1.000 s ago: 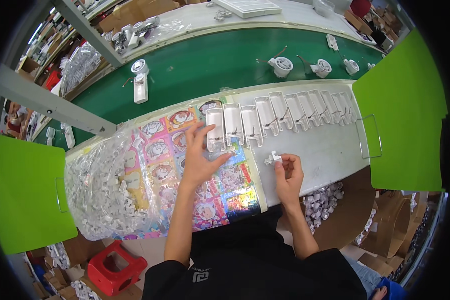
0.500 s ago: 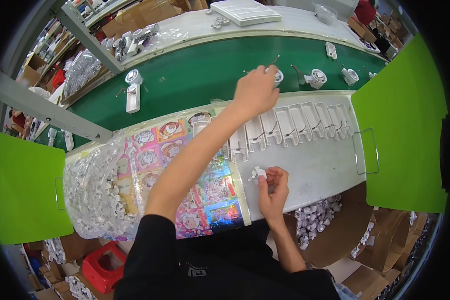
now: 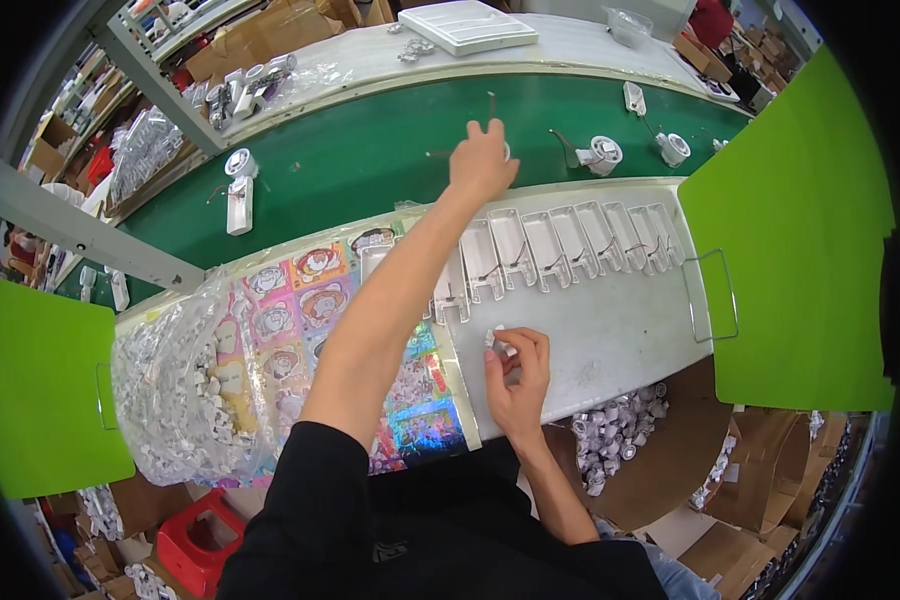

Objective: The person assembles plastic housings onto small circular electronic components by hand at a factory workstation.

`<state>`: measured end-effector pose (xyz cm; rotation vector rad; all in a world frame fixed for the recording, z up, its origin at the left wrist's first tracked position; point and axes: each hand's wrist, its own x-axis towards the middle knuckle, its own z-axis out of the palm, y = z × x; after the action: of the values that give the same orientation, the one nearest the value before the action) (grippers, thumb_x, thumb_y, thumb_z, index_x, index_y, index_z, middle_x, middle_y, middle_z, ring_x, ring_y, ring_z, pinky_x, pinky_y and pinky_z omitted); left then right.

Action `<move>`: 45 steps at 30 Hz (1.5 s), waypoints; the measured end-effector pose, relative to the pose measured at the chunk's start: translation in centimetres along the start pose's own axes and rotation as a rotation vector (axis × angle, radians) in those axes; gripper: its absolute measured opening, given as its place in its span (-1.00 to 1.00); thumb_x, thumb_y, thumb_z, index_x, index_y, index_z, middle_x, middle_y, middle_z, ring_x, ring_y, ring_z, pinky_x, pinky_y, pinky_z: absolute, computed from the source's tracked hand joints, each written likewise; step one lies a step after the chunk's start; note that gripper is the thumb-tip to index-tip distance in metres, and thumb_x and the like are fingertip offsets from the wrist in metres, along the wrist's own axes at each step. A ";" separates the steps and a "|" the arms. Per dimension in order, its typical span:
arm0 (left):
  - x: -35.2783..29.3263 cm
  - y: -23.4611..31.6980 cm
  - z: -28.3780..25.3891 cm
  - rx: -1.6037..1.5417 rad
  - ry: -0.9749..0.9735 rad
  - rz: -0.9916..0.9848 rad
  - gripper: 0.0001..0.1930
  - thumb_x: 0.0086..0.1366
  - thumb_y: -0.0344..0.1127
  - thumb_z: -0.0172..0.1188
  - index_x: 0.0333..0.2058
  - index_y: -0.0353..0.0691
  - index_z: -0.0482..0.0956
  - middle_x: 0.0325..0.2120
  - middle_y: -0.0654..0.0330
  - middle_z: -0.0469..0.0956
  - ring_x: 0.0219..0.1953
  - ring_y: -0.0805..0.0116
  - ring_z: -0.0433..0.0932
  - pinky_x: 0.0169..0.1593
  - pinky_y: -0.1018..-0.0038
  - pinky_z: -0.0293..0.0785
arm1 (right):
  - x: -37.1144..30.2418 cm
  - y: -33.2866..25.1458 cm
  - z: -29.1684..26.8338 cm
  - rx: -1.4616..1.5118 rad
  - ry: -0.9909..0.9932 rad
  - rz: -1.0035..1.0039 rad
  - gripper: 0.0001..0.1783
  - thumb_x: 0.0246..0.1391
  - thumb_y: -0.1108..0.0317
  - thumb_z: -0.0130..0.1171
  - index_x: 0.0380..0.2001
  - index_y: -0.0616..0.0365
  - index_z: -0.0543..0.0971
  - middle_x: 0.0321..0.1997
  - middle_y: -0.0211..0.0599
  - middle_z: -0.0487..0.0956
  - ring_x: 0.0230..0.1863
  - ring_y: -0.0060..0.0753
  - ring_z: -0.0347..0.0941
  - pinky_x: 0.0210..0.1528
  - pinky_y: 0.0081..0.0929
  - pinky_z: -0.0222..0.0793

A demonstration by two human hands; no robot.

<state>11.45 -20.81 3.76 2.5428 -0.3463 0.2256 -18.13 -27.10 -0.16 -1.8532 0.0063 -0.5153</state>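
Observation:
My left hand reaches across to the green conveyor belt, its fingers closed over a round white part with thin wires. Most of that part is hidden under the hand. Nearer to me, my right hand pinches small white plastic pieces between thumb and fingers, just above the tabletop. Between the two hands stands a row of narrow white plastic housings, several with short dark wires at the near end. My left forearm covers part of the row's left end.
A clear plastic bag of small white pieces lies left on a colourful printed sheet. More wired round parts rest on the belt. Green panels flank the table. A cardboard box holds white parts below; a red stool stands lower left.
The whole view has shifted slightly. My left hand has moved a little farther away, and the round part under it has shifted left. My right hand still pinches the small white pieces.

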 end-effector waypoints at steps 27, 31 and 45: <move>-38.4 -7.1 -11.2 -0.425 0.176 -0.148 -0.29 -0.06 -0.47 0.38 0.15 -0.29 0.38 0.05 -0.09 0.42 0.09 -0.15 0.45 0.15 0.10 0.42 | -1.8 -5.2 4.3 0.231 -0.446 0.098 -0.70 0.17 0.45 0.31 -0.01 0.24 0.61 -0.23 -0.29 0.61 -0.25 -0.51 0.52 -0.18 -0.52 0.43; -38.1 -6.4 -11.1 -0.301 0.294 0.001 -0.27 -0.09 -0.50 0.36 0.16 -0.25 0.37 0.01 -0.11 0.38 0.07 -0.14 0.42 0.12 0.12 0.42 | -1.4 -5.3 5.9 0.126 -0.617 0.004 -0.69 0.19 0.37 0.29 -0.03 0.26 0.62 -0.19 -0.18 0.64 -0.24 -0.37 0.56 -0.19 -0.44 0.46; -39.8 -5.0 -11.0 -0.813 0.277 -0.133 -0.33 0.15 -0.51 0.34 0.23 -0.30 0.28 0.11 -0.03 0.39 0.16 0.08 0.44 0.27 0.26 0.34 | -3.1 -5.4 4.1 0.215 -0.748 0.140 -0.71 0.27 0.47 0.23 0.04 0.27 0.53 -0.21 -0.23 0.65 -0.21 -0.48 0.56 -0.16 -0.47 0.48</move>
<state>-25.97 -2.86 1.18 1.6972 -0.1179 0.3056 -20.86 -20.76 2.63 -1.7185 -0.4011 0.2845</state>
